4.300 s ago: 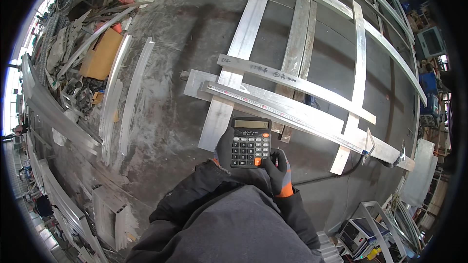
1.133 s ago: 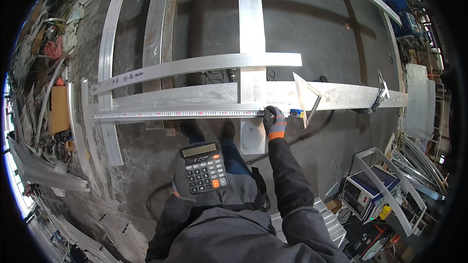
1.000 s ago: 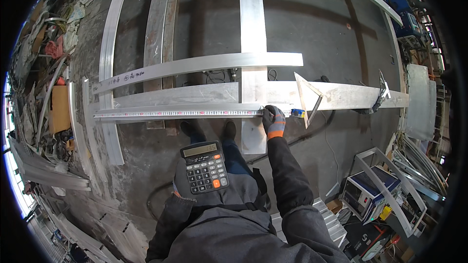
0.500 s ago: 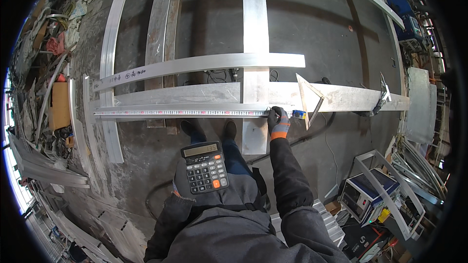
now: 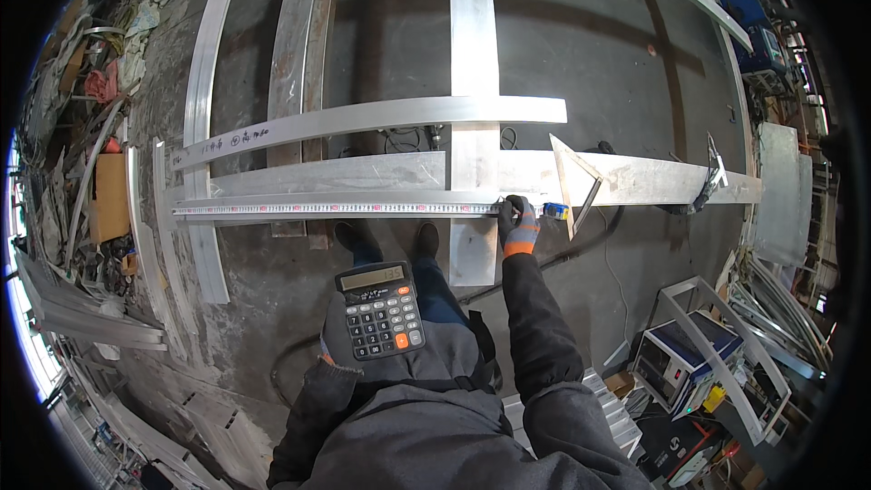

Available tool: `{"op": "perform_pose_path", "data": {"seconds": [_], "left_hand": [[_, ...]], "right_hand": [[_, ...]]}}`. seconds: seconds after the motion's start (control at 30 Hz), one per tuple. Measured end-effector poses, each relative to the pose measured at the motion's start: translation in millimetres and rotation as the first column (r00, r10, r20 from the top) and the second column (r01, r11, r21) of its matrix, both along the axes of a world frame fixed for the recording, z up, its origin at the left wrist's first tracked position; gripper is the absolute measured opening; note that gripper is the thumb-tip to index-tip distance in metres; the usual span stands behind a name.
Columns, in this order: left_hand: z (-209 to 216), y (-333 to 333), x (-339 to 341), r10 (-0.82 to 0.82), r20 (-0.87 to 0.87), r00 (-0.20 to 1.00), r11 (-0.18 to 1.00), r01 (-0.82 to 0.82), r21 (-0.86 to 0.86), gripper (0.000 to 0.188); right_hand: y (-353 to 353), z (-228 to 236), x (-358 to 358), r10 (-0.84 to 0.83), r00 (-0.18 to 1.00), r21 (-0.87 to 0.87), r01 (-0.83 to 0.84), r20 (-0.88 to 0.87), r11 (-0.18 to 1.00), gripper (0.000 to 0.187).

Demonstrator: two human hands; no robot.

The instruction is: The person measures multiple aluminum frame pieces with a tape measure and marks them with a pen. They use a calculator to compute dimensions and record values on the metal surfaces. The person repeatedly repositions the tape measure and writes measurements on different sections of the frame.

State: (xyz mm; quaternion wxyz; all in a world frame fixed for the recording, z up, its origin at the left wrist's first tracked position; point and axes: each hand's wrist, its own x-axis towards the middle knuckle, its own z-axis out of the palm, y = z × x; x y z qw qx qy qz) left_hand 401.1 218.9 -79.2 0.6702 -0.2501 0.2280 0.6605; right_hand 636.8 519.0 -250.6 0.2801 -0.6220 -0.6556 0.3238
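My left hand (image 5: 336, 328), in a grey glove, grips a black desk calculator (image 5: 381, 310) with its display facing up. Most of those fingers are hidden behind the calculator. A tape measure's pulled-out blade (image 5: 354, 210) lies along a narrow aluminium bar; its blue case (image 5: 555, 210) rests at the right end. Gloved in grey and orange, my right hand (image 5: 518, 227) presses at the blade just left of the case. Its fingers are closed, and whatever they pinch is too small to make out. A triangular set square (image 5: 575, 183) stands right of the case.
A long aluminium bar with handwriting (image 5: 363, 118) lies across a wide upright bar (image 5: 474, 27). A clamp (image 5: 712, 177) sits on the right end of the wide cross beam (image 5: 635, 180). Scrap (image 5: 104, 82) is heaped at left; a boxed machine (image 5: 685, 361) stands lower right.
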Motion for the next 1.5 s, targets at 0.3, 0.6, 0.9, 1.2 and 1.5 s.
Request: {"op": "perform_pose_path", "data": {"seconds": [0.3, 0.6, 0.9, 1.2, 1.5], "left_hand": [[8.1, 7.4, -0.1, -0.018, -0.029, 0.999, 1.000, 0.017, -0.023, 0.077], [-0.6, 9.2, -4.0, -0.044, 0.024, 0.999, 0.998, 0.045, -0.034, 0.073], [-0.5, 4.5, -3.5, -0.013, 0.096, 0.995, 0.999, 0.016, -0.032, 0.074], [-12.3, -7.7, -0.5, -0.024, -0.114, 0.993, 1.000, 0.023, -0.007, 0.074], [-30.5, -10.7, 2.7, 0.117, -0.026, 0.993, 0.993, -0.117, -0.020, 0.059]], "right_hand": [[1.4, 0.7, 1.8, 0.022, 1.000, 0.033, -0.021, -0.018, 0.999, 0.013], [4.2, -2.2, 4.8, 0.045, 0.999, 0.004, -0.045, 0.009, 0.999, 0.011], [1.1, 1.9, -0.5, 0.066, 0.998, 0.033, -0.067, 0.011, 0.997, 0.013], [-0.6, -12.2, 4.5, 0.064, 0.997, 0.014, -0.064, 0.044, 0.998, 0.018], [-3.6, 45.1, -7.7, -0.059, 0.987, -0.192, 0.030, -0.150, 0.981, 0.026]]}}
